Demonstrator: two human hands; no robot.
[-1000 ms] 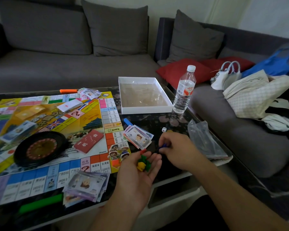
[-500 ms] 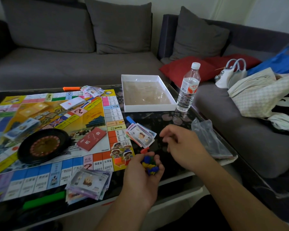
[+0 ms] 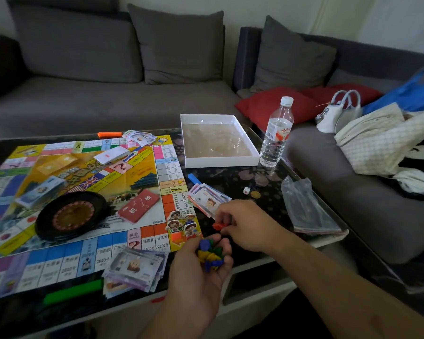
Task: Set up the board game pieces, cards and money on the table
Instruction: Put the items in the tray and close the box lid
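Observation:
The colourful game board (image 3: 66, 260) lies on the dark table, with a black roulette wheel (image 3: 70, 216), a red card deck (image 3: 138, 207) and other card stacks on it. My left hand (image 3: 198, 272) is cupped palm up at the table's front edge and holds several small blue, yellow and green game pieces (image 3: 209, 255). Just above it, my right hand (image 3: 245, 228) pinches a red game piece (image 3: 218, 225). Piles of play money (image 3: 135, 267) lie by the board's front edge, and another money pile (image 3: 207, 198) sits right of the board. A white die (image 3: 246, 190) and a gold coin (image 3: 255, 194) lie beyond my right hand.
A white box lid (image 3: 220, 160) and a water bottle (image 3: 275, 133) stand at the table's back right. An empty plastic bag (image 3: 306, 206) lies near the right edge. Green (image 3: 71, 291), orange (image 3: 109, 134) and blue (image 3: 194, 178) bars lie around the board. Sofas with cushions and bags surround the table.
My right hand dropped blue pieces into my left palm, then moved left and took hold of a red piece on the table. The pile in my left hand has grown.

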